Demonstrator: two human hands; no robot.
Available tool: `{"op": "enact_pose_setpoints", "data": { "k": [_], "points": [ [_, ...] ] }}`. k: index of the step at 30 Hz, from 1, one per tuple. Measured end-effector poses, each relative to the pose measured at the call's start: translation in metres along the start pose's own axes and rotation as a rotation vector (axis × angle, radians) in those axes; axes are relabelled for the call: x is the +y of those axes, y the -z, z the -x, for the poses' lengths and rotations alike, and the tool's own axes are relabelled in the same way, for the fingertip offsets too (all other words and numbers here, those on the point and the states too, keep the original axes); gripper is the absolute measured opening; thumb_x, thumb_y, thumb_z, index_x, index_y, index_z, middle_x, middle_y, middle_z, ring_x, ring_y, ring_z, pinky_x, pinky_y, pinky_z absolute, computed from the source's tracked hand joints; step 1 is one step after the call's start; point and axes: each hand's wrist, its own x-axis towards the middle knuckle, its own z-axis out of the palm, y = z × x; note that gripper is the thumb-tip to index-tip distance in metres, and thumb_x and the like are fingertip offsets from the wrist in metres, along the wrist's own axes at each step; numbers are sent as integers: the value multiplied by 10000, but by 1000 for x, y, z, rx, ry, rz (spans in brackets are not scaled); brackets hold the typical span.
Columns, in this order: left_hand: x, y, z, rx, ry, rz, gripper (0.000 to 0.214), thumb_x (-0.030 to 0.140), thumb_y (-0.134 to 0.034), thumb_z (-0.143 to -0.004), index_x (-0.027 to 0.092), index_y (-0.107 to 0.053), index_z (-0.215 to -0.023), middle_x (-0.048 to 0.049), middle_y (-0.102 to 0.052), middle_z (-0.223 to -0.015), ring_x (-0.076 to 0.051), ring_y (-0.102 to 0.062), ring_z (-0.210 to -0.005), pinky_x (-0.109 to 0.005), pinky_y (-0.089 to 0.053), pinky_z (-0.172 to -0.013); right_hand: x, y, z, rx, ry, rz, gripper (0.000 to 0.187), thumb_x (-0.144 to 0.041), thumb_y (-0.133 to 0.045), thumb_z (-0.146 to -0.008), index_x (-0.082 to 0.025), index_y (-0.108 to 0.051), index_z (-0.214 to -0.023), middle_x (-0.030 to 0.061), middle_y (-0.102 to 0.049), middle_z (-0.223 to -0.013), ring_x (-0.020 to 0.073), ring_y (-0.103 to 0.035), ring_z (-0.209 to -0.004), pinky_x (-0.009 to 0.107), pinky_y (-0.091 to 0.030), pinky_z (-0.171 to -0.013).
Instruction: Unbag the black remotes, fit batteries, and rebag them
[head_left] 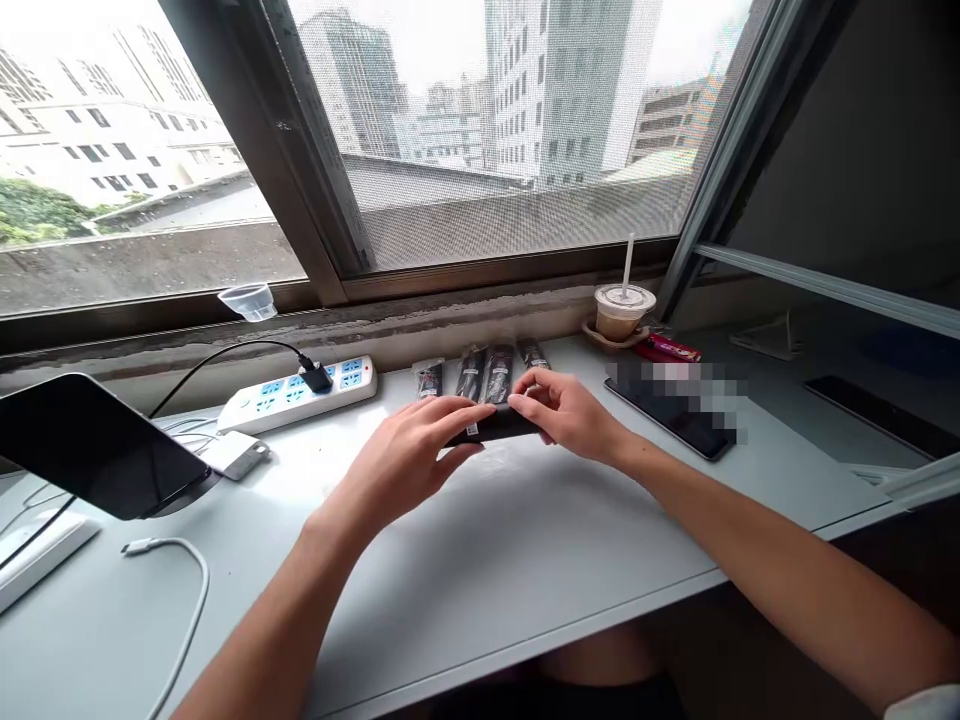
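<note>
A long, dark object (504,425) with a small white label near its left end is held level just above the desk; its exact kind is hidden by my fingers. My left hand (420,440) grips its left end between thumb and fingers. At the other end, my right hand (566,412) pinches it with bent fingers. Just behind lie several dark items in clear plastic wrappers, among them a small packet (430,378) on the left and a larger packet (498,372) in the middle.
A white power strip (300,393) with a black plug stands left, near a tablet (97,445) on a stand and a white cable (196,590). On the right are a phone-like black slab (667,415) and a lidded drink cup (621,312) with a straw. Windows rise behind.
</note>
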Motion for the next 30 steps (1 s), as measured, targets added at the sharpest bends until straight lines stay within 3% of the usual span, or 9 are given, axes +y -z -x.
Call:
{"op": "enact_pose_setpoints", "data": {
  "k": [5, 10, 15, 18, 20, 22, 25, 27, 30],
  "points": [
    [8, -6, -2, 12, -64, -12, 406, 356, -571, -1078, 251, -615, -1468, -112, -722, -1380, -294, -710, -1177, -468, -597, -961, 1, -10, 4, 29, 183, 190, 231, -417, -507, -1071, -229, -582, -959, 3, -637, -864, 176, -582, -786, 312, -458, -722],
    [13, -3, -4, 17, -93, -56, 417, 358, -553, -1088, 247, -595, -1487, -109, -712, -1406, -301, -705, -1193, -480, -589, -972, -3, -15, 9, 61, 227, 153, 266, -408, -452, -1095, -234, -618, -981, 5, -649, -866, 176, -584, -778, 317, -477, -728],
    [14, -3, -7, 22, -67, -42, 379, 321, -548, -1089, 270, -601, -1462, -87, -704, -1429, -282, -683, -1261, -495, -538, -1070, -1, -13, 4, -79, 57, -124, 321, -514, -626, -1017, -216, -716, -1090, 36, -723, -944, 169, -662, -734, 307, -555, -658],
    [19, 1, -10, 193, -15, -96, 328, 292, -580, -1069, 281, -644, -1390, -70, -692, -1446, -291, -584, -1406, -544, -420, -1213, 3, -6, -4, -79, -56, -362, 431, -501, -780, -912, -212, -736, -1229, 59, -771, -1040, 206, -725, -890, 330, -591, -780],
    [25, 6, -11, 271, 27, -107, 277, 351, -621, -1045, 293, -690, -1307, -66, -707, -1409, -302, -575, -1402, -530, -439, -1197, 5, 2, -9, -6, -97, -494, 484, -482, -818, -881, -216, -727, -1275, 62, -777, -1078, 205, -727, -931, 326, -584, -816],
    [28, 11, -9, 198, 75, -71, 328, 471, -655, -1010, 291, -705, -1279, -81, -718, -1363, -311, -649, -1283, -487, -529, -1085, 7, 10, -13, 95, -125, -573, 529, -455, -843, -858, -225, -702, -1313, 52, -775, -1073, 190, -719, -909, 309, -578, -796],
    [25, 10, -1, -111, 180, -25, 575, 600, -721, -919, 264, -662, -1382, -111, -735, -1308, -320, -737, -1070, -426, -603, -860, 9, 19, -16, 195, -149, -564, 679, -408, -857, -836, -251, -600, -1444, 30, -771, -1012, 182, -709, -869, 301, -577, -760],
    [20, 5, 6, -278, 241, -19, 660, 572, -767, -880, 254, -626, -1441, -113, -759, -1251, -324, -755, -1001, -404, -603, -786, 10, 23, -17, 197, -126, -501, 822, -388, -851, -828, -272, -487, -1556, 26, -766, -1003, 189, -706, -869, 297, -572, -720],
    [10, -1, 14, -338, 292, 14, 587, 457, -709, -943, 271, -584, -1485, -97, -782, -1189, -302, -762, -975, -384, -593, -779, 15, 25, -16, 126, -51, -396, 1094, -344, -869, -792, -309, -250, -1692, 47, -748, -1128, 184, -693, -859, 273, -560, -638]
  ]
}}
